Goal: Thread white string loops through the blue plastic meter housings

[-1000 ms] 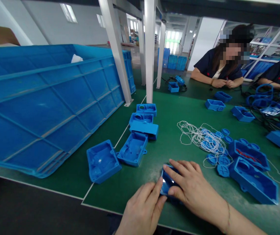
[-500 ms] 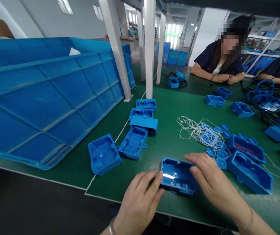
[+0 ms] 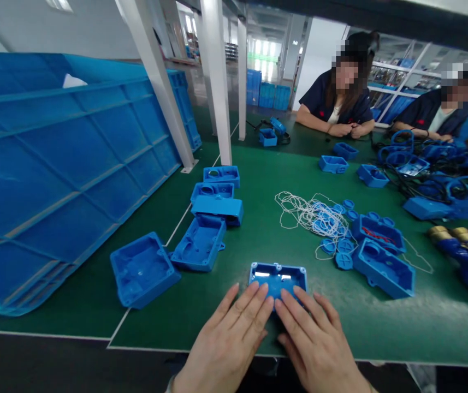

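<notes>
In front of me, a shallow blue plastic box (image 3: 277,273) with its inside facing up sits near the table's front edge. My left hand (image 3: 234,327) lies over the left part of its near rim, fingers stretched forward and thumb on the near side. Over the right part of that rim, my right hand (image 3: 315,333) grips in the same way, its fingertips almost meeting the left ones. Both hands cover the near wall. To the right is a tangle of thin white cord loops (image 3: 313,215) among round blue caps (image 3: 344,245).
More blue boxes (image 3: 201,243) stand at the left, beside a large blue crate (image 3: 73,174). White posts (image 3: 219,93) rise behind them. Two blue boxes (image 3: 385,267), brass-ended blue parts (image 3: 458,245) and black cables lie rightward. Two people (image 3: 336,103) sit across the table.
My hands have moved from the box's left and right sides to its near rim, close together. The box has turned straighter toward me. The view has swung right.
</notes>
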Demonstrator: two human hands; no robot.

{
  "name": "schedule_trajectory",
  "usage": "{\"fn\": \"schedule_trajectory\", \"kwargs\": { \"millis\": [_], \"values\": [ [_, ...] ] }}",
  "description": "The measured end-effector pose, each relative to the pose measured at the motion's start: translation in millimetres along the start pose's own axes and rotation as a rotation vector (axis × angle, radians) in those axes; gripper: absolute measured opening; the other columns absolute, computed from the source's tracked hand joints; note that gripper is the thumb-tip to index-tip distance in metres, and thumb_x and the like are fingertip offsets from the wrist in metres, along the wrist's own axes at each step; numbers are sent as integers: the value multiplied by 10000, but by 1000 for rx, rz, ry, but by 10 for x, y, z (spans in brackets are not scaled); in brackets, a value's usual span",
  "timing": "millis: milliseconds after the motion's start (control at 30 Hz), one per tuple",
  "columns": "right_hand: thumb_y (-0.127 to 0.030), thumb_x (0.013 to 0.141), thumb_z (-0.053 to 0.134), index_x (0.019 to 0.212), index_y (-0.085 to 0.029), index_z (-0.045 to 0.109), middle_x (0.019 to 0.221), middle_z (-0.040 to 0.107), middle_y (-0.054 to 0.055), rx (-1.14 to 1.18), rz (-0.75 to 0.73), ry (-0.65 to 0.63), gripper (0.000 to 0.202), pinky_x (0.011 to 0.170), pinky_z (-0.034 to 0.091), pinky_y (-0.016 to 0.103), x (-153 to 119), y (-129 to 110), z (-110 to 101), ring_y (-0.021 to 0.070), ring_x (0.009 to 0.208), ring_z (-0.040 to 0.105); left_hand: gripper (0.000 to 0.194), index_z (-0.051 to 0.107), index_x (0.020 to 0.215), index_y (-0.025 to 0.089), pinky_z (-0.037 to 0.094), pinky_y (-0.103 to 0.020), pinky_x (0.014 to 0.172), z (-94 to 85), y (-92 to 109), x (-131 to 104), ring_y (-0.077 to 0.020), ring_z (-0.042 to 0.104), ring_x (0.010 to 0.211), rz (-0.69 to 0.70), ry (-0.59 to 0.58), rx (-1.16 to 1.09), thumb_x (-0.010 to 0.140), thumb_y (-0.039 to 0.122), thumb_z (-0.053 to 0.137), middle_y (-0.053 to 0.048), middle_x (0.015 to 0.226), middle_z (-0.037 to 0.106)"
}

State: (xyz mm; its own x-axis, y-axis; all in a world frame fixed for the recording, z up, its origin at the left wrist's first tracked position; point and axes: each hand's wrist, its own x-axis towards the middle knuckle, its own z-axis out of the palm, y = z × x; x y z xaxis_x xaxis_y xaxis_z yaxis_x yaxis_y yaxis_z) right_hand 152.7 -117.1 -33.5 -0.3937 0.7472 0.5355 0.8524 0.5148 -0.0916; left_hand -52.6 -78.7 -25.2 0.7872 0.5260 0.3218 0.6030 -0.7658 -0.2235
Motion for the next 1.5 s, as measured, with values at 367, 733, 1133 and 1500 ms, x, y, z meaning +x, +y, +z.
{"fn": "schedule_trajectory", "kwargs": {
  "millis": [367,733,1133,1500],
  "values": [
    [-304,897,472,1419,-110,260,1452,322,98,-97,16,-103,596,1049,311,474,-291,240,-16,285,1349,248,613,279,1396,290,226,-412,1122,57,26,162,-235,277,1345,-52,-46,-93,849,304,556,3,1482,270],
    [-537,918,288,1458,-81,43,1508,130,153,143,191,-138,748,1097,252,503,111,471,-51,283,1383,145,887,90,1441,219,235,-496,1110,-102,-482,532,-274,147,1381,-206,-250,-491,780,508,607,-91,1516,120],
    [-548,921,273,1443,-75,164,1474,226,168,39,87,-298,713,1094,237,537,430,440,-79,292,1377,151,1105,114,1426,256,286,-439,1098,21,-592,483,-264,353,1304,-491,-344,-1018,569,331,808,-103,1435,349],
    [-530,939,209,1446,-92,151,1481,211,129,85,99,-341,672,1123,154,527,636,250,-108,254,1384,134,1014,216,1378,214,406,-423,1015,50,-528,449,-271,464,1222,-488,-247,-998,555,289,802,-115,1370,444]
  ]
}}
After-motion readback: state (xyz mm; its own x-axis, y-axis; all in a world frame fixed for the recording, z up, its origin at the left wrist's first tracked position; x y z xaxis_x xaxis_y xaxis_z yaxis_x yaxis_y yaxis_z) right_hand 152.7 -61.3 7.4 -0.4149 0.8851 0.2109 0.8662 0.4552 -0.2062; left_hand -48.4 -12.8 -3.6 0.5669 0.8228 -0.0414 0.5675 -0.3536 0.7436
